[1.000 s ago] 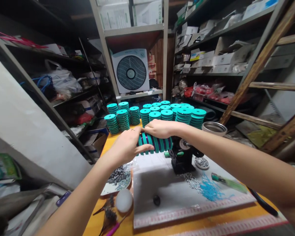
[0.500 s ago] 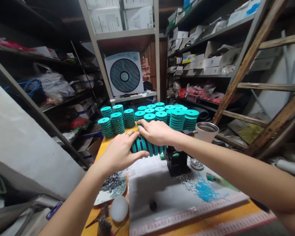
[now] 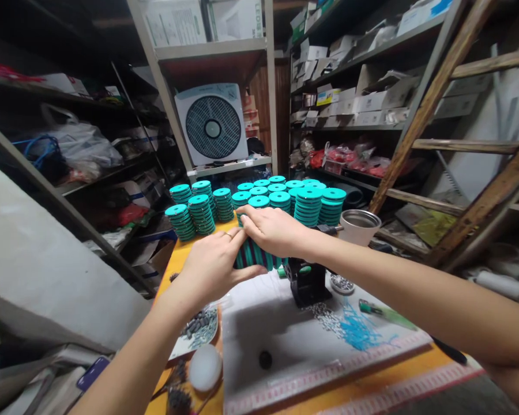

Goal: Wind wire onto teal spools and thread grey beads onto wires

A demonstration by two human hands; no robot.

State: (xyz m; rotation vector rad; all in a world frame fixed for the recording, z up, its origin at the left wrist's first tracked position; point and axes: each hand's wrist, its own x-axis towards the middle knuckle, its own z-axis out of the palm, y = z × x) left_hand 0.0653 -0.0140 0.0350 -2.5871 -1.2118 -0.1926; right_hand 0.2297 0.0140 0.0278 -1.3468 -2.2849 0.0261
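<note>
A row of teal spools [image 3: 259,257] lies on its side, the discs standing edge to edge, with dark purple showing between some of them. My left hand [image 3: 218,259] is wrapped round the near left end of this row, its thumb stretched along the lower side. Over the top and far side, my right hand [image 3: 270,230] curls its fingers, touching the left fingertips. Just right of the row stands a black winding device [image 3: 307,285] with a metal shaft. Beyond my hands, stacks of teal spools [image 3: 309,204] stand upright on the yellow table [image 3: 179,253].
A white board [image 3: 242,392] carries blue strips [image 3: 361,328], small metal pieces [image 3: 324,317], a green-handled tool [image 3: 372,309] and a black round piece [image 3: 265,360]. At left lie a plate of grey parts [image 3: 203,328] and a white round lid [image 3: 205,368]. A cup [image 3: 358,227] stands at right.
The view has shifted slightly, so the surroundings sit a little further left and higher. Both hands keep their grip on the row of spools, nearly unmoved.
</note>
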